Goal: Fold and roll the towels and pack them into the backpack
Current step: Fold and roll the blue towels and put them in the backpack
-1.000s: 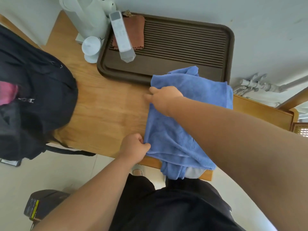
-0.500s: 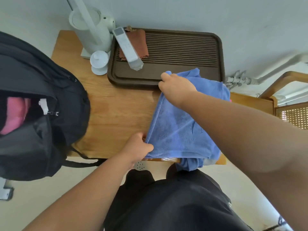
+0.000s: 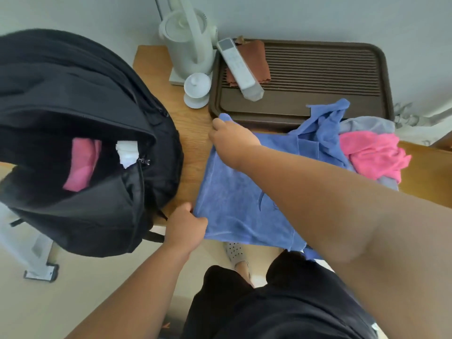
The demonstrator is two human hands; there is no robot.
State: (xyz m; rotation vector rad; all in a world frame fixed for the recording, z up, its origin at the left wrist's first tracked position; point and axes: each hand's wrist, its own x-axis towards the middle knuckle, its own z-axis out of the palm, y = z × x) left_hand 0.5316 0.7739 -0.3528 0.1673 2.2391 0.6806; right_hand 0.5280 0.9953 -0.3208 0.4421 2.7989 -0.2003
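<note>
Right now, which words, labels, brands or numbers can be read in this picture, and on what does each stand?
No text can be read here.
white remote control: marks on its face, too blurred to read.
blue towel: a faint stitched mark, not legible as letters.
white tag inside the backpack: no print can be made out.

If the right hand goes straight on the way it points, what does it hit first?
Right hand crosses bare table, then probably the white lidded cup beside the kettle; depth unclear.
</note>
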